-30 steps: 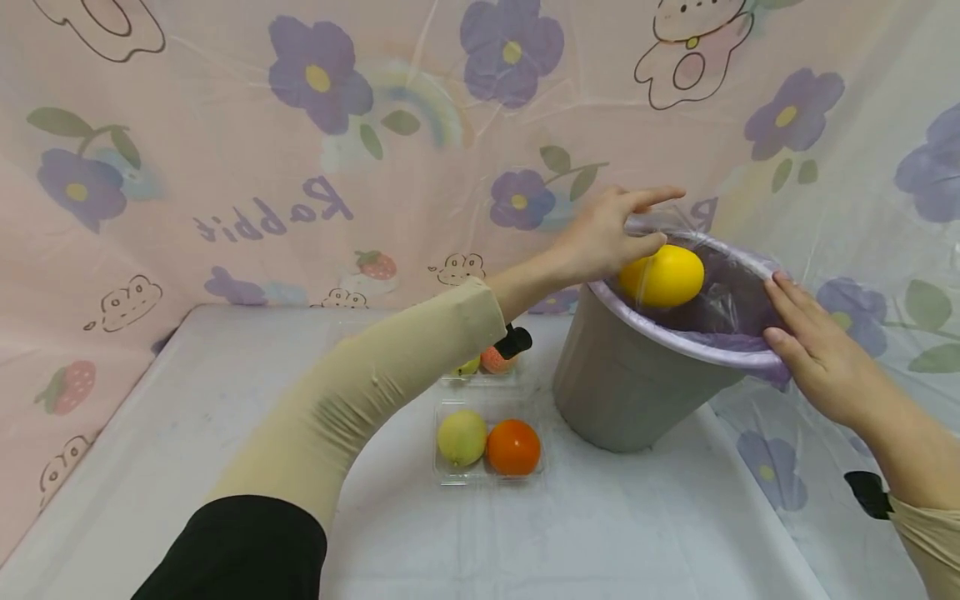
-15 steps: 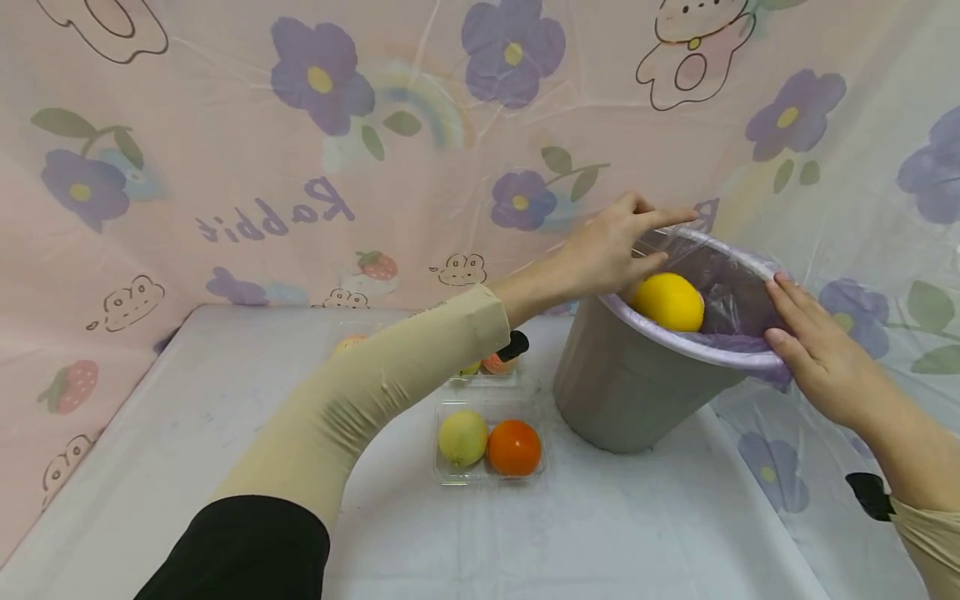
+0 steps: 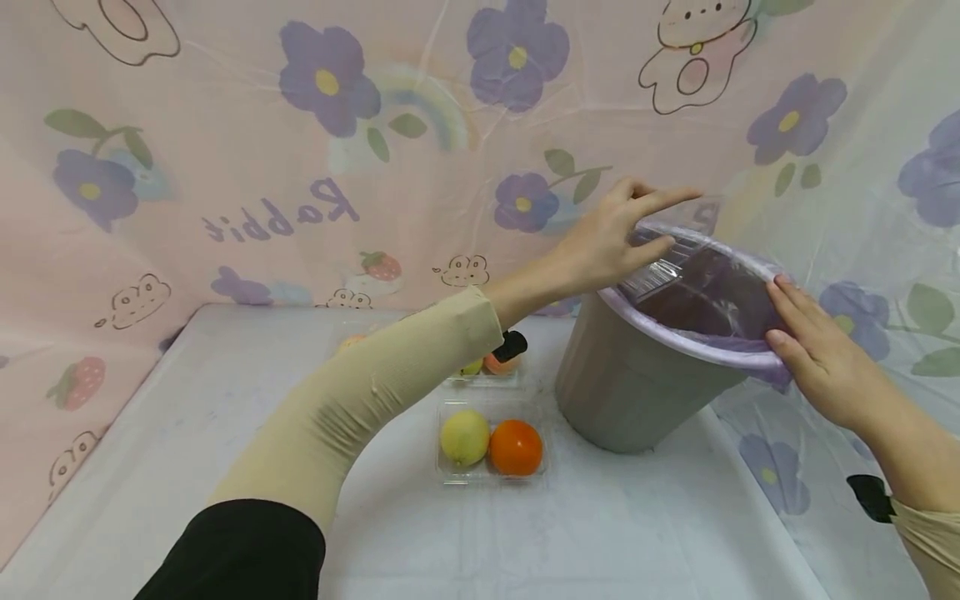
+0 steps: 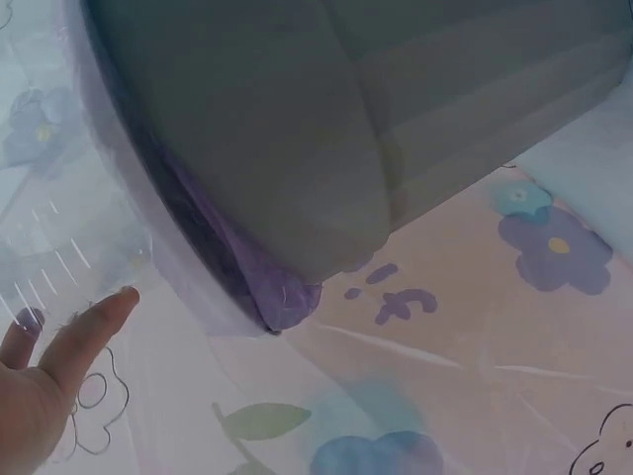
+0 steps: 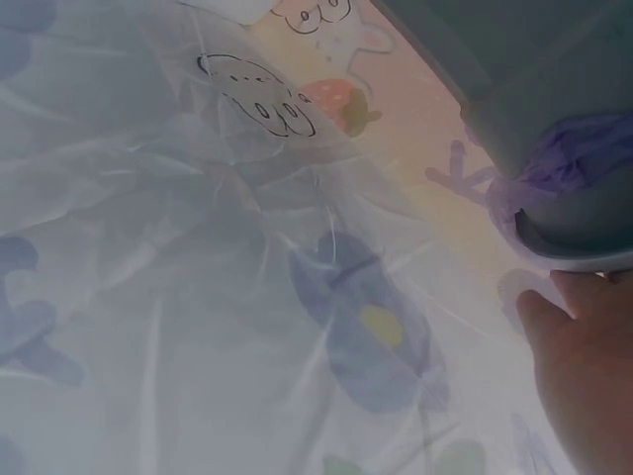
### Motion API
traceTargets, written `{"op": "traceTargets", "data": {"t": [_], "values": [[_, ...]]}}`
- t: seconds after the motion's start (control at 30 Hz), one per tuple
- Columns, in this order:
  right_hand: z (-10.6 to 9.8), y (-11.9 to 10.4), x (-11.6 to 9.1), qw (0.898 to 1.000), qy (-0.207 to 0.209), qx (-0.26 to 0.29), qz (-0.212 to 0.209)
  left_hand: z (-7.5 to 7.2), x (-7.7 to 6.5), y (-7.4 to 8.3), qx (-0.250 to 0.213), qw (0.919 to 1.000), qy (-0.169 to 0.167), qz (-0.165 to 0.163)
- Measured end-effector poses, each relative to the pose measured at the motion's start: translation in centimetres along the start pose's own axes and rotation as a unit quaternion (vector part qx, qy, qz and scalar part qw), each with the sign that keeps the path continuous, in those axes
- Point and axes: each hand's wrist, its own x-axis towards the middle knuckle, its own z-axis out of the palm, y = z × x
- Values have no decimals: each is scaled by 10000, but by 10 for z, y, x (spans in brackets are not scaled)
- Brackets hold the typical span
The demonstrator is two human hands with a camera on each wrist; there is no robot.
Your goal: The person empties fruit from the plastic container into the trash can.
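My left hand (image 3: 600, 246) grips a clear plastic box (image 3: 660, 273) over the mouth of a grey trash bin (image 3: 622, 383). In the left wrist view, ridges show on the clear box (image 4: 49, 259) beside my fingers, which stand clear of the bin's outer wall. A thin purple bag (image 3: 720, 352) lines the bin and folds over its rim. The bin leans to the right. My right hand (image 3: 832, 367) rests on the right side of the rim with its fingers nearly straight. The bottom of the bin is hidden.
A clear box (image 3: 491, 482) with a yellow-green fruit (image 3: 465, 437) and an orange fruit (image 3: 516, 447) sits on the white cloth left of the bin. More boxed fruit (image 3: 501, 365) lies behind it, partly hidden by my left arm. A patterned curtain (image 3: 420, 192) hangs behind.
The yellow lemon-like fruit has dropped out of the clear box into the bin and is out of sight. My left hand has shifted slightly; my right hand stays on the rim.
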Motion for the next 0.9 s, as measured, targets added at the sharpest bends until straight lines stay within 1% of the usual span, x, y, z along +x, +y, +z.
{"op": "traceTargets", "data": {"t": [0.07, 0.13, 0.2, 0.23, 0.3, 0.37, 0.43, 0.47, 0.53, 0.63, 0.77, 0.9], "values": [[1, 0, 0, 10000, 20, -4, -24, -1, -3, -2, -319, 9994, 163, -24], [2, 1, -1, 10000, 23, 1, -25, -2, -7, -6, -713, 9966, 407, 52], [2, 1, -2, 10000, 17, -2, -55, -4, -11, -9, -1155, 9913, 630, 79], [2, 1, -2, 10000, 10, -1, -64, -5, -13, -11, -1397, 9873, 747, 72], [1, 2, -2, 10000, 4, -4, -93, -8, -17, -13, -1962, 9762, 921, -8], [1, 2, -1, 9999, 13, -12, -143, -14, -22, -14, -2501, 9625, 1026, -235], [2, 2, -1, 9999, 38, -4, -153, -19, -28, -15, -2963, 9475, 1143, -364], [2, 2, -1, 9999, 53, 3, -153, -22, -31, -16, -3131, 9414, 1186, -413], [2, 2, -1, 9998, 74, -9, -185, -27, -38, -19, -3397, 9306, 1293, -437], [2, 3, 0, 9997, 95, -31, -223, -34, -47, -23, -3691, 9166, 1467, -449], [1, 2, 0, 9998, 85, -46, -163, -44, -59, -29, -3952, 9019, 1683, -466], [1, 0, -1, 9999, 63, -46, -90, -54, -75, -35, -4100, 8925, 1805, -534]]}}
